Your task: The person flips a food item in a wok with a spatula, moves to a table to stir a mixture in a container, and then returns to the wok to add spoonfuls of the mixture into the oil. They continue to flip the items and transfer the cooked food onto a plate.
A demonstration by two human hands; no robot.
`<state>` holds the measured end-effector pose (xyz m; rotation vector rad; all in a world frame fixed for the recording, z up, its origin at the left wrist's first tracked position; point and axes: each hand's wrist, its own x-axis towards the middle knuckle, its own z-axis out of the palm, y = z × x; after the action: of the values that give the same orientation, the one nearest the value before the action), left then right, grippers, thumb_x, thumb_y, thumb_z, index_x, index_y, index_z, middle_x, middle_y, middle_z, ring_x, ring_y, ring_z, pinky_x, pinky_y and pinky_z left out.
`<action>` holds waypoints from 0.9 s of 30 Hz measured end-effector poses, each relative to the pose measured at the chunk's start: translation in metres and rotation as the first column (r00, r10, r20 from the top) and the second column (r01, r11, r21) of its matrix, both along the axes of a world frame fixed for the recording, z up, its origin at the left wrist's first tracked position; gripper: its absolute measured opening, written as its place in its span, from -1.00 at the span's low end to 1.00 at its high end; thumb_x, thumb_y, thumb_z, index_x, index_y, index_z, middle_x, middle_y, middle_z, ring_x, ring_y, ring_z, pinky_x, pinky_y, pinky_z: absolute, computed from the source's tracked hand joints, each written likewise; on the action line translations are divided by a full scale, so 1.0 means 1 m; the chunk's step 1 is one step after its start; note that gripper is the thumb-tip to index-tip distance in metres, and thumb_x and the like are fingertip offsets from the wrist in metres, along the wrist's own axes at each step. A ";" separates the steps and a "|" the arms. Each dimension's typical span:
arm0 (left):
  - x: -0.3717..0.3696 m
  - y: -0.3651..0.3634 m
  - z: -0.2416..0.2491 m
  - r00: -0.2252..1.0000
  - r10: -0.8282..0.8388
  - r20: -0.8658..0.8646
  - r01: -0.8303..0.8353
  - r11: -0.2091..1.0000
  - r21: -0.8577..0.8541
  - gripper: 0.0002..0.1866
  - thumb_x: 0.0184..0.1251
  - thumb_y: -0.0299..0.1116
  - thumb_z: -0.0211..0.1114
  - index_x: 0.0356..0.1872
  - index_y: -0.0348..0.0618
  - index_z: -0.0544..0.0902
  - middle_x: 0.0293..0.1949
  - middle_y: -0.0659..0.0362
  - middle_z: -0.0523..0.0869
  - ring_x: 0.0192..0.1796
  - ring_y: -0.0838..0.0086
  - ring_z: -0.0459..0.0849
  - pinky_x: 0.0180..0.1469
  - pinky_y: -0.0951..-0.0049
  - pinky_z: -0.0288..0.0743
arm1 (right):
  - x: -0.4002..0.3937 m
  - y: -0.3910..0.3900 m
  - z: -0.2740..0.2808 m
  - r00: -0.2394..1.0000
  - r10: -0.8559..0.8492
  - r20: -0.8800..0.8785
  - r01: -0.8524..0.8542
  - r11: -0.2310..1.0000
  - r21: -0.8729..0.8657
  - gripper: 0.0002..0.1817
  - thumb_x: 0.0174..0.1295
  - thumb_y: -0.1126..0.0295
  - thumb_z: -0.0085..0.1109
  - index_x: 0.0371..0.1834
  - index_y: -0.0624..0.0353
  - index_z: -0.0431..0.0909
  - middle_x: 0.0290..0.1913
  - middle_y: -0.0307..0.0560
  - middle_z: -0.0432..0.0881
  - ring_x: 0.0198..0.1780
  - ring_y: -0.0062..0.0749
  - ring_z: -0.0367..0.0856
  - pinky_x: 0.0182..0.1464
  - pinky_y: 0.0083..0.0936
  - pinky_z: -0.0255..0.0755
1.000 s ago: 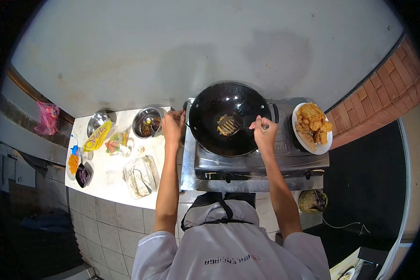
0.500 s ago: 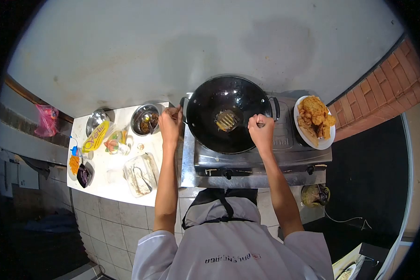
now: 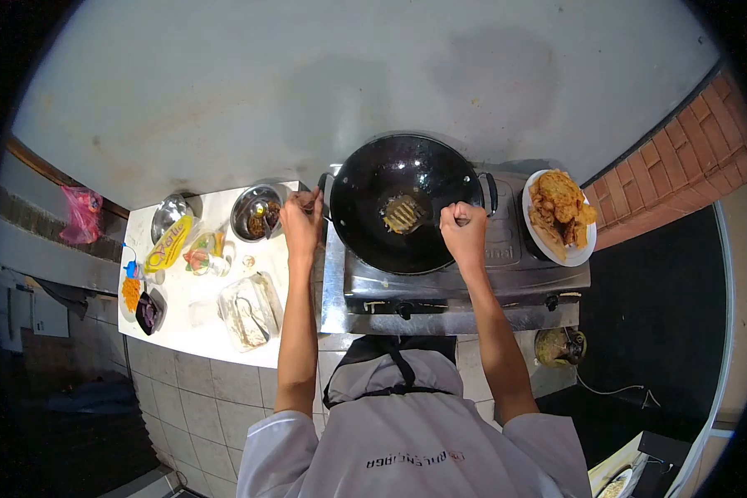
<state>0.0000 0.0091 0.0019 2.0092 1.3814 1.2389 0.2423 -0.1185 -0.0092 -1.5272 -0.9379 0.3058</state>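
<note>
A black wok (image 3: 373, 241) sits on the stove, with a little food and shiny oil at its bottom. In my right hand (image 3: 463, 231), closed in a fist over the wok's right side, is a slotted spatula (image 3: 403, 212); its blade lies flat on the wok's bottom. Its handle is mostly hidden by the fist. My left hand (image 3: 301, 217) is closed at the wok's left handle (image 3: 325, 196), and the fingers partly hide the grip.
A plate of fried food (image 3: 563, 217) stands right of the wok on the steel stove (image 3: 415, 295). On the white table (image 3: 195, 328) are metal bowls (image 3: 256, 212), a yellow packet (image 3: 170, 244), a plastic tub (image 3: 247, 311) and chopped vegetables (image 3: 131, 292). Brick edging (image 3: 672, 162) borders the right.
The spatula and my right hand have shifted very slightly in place. My left hand stays at the wok's handle; the view has tilted a touch.
</note>
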 end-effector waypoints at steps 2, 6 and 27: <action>-0.001 0.002 -0.004 1.000 -0.004 -0.013 0.004 1.000 0.015 -0.83 0.19 -0.45 0.33 -0.32 -0.39 0.71 -0.34 -0.14 0.68 -0.33 0.09 0.69 -0.22 0.26 0.50 | 0.000 -0.001 0.001 1.000 0.000 -0.022 -0.001 1.000 -0.007 -0.68 0.09 0.55 0.13 -0.75 0.40 0.28 -0.79 -0.13 0.20 -0.64 -0.72 0.16 -0.60 -0.48 0.07; -0.002 0.004 -0.008 1.000 -0.001 -0.020 0.002 0.999 0.044 -0.82 0.18 -0.44 0.33 -0.26 -0.36 0.72 -0.37 -0.14 0.67 -0.35 0.08 0.68 -0.24 0.26 0.49 | -0.001 0.000 0.002 1.000 -0.012 -0.026 0.011 1.000 -0.028 -0.68 0.09 0.56 0.12 -0.75 0.40 0.29 -0.80 -0.13 0.23 -0.65 -0.73 0.18 -0.59 -0.49 0.09; -0.001 0.002 0.000 0.997 0.015 -0.080 -0.015 1.000 -0.005 -0.78 0.17 -0.43 0.34 -0.17 -0.25 0.73 -0.47 -0.12 0.61 -0.41 0.16 0.62 -0.29 0.30 0.44 | -0.003 -0.003 0.007 0.999 -0.042 0.017 0.043 0.999 -0.024 -0.67 0.09 0.56 0.13 -0.76 0.39 0.28 -0.80 -0.16 0.22 -0.63 -0.76 0.17 -0.59 -0.53 0.07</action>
<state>-0.0013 0.0108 0.0014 2.0693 1.4379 1.1713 0.2391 -0.1218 -0.0018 -1.5723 -0.9164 0.2752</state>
